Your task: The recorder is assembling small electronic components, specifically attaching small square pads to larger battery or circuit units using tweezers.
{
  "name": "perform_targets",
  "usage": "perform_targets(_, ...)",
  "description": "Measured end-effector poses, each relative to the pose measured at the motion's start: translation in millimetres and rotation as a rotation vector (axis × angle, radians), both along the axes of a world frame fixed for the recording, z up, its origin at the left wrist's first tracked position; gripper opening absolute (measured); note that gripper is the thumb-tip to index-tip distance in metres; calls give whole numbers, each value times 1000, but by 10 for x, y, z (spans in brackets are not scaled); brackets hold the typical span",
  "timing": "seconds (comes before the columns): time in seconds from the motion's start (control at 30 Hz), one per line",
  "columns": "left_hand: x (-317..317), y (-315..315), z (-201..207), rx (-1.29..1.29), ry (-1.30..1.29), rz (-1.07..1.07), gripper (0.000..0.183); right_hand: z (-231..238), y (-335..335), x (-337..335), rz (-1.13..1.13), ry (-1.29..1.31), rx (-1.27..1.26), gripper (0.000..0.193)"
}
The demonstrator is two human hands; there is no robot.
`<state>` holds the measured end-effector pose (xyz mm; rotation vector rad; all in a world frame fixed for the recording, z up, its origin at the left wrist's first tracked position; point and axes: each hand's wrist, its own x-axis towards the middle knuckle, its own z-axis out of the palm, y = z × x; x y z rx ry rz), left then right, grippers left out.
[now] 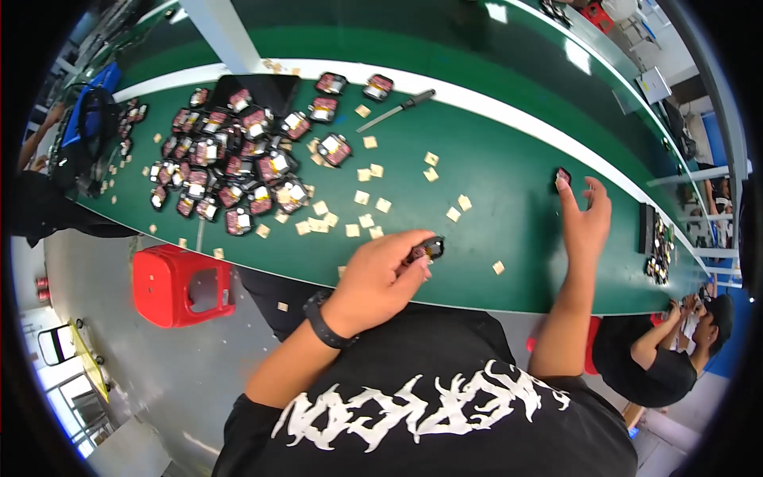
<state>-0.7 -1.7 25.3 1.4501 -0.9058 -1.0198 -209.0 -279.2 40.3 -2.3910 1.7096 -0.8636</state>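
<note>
Tabletop (501,215) runs crosswise before the person. Pile (208,151) of cases on its left part; slab (280,92) at the pile's back edge. Tool (397,109) right of pile, toward the far side. Squares (383,205) strewn right of and before the pile. One case (434,248) in the left hand (380,274), near edge; second case (563,174) well right, at the right hand's (586,224) thumb tip. Stool (163,288) on the floor, near side, left.

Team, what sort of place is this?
Likely a factory assembly line: a long green workbench, a heap of small glossy black-and-dark-red units piled on it, and another person in a black top farther along at the right.
</note>
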Motion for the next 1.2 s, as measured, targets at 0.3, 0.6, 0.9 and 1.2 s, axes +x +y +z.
perform_targets(0.3,719,334,99,-140,-712,506,22,-178,-135,134,228,-38,122,36)
perform_targets(0.6,2087,731,262,128,-553,1135,41,-247,234,-31,199,-185,279,34)
perform_targets(0.9,1642,525,327,147,-1109,994,42,-132,310,-9,324,-223,234,25)
perform_targets(1.2,-81,-64,22,23,271,86,50,162,689,268,597,-331,560,24)
